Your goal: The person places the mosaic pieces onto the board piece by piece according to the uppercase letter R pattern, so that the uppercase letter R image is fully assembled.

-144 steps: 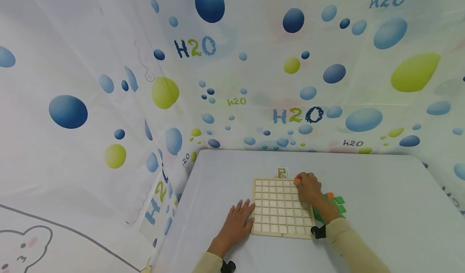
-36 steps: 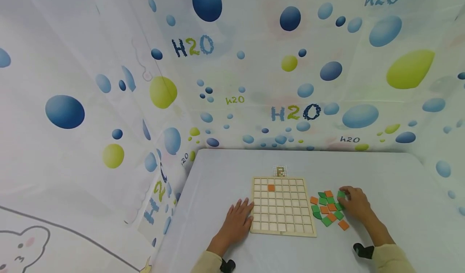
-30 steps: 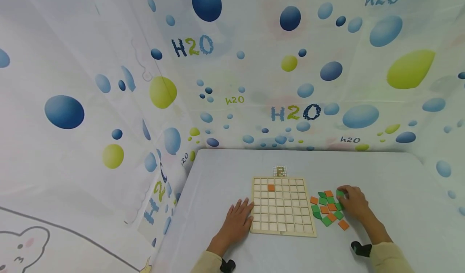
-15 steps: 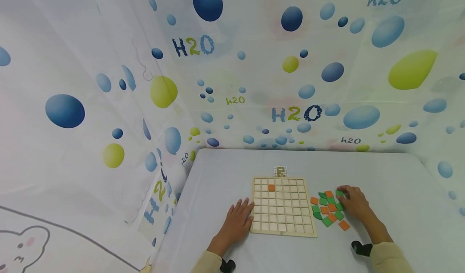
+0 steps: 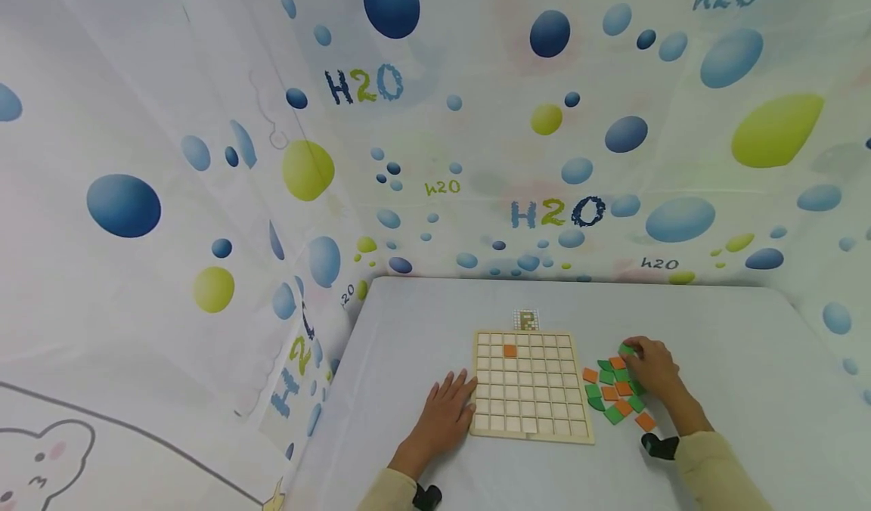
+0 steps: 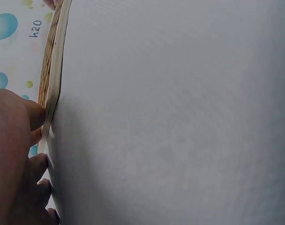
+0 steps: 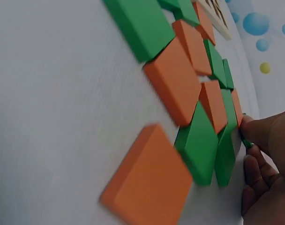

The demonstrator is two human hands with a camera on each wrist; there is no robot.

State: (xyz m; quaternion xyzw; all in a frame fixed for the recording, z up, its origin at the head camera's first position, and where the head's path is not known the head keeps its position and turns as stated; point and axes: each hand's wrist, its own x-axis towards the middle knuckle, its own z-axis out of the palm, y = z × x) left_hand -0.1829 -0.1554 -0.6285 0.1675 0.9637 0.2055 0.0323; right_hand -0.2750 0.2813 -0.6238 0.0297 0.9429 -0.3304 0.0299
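A wooden grid board (image 5: 531,413) lies on the white table, with one orange tile (image 5: 509,351) set in its second row. My left hand (image 5: 454,394) rests flat on the table, fingers against the board's left edge (image 6: 52,89). My right hand (image 5: 634,348) is over the far end of a pile of green and orange tiles (image 5: 612,394) just right of the board. It pinches a green tile (image 5: 625,350) between thumb and fingertips (image 7: 262,131). In the right wrist view only a sliver of that green tile (image 7: 246,142) shows, beside the loose orange tiles (image 7: 173,86).
A small pattern card (image 5: 526,320) lies just beyond the board's far edge. The white table (image 5: 735,360) is walled by a bubble-print curtain (image 5: 544,156) at the back and left.
My right hand has moved from the pile's right side toward its far left end, with a green tile in its fingertips. The left hand and the board have not moved.
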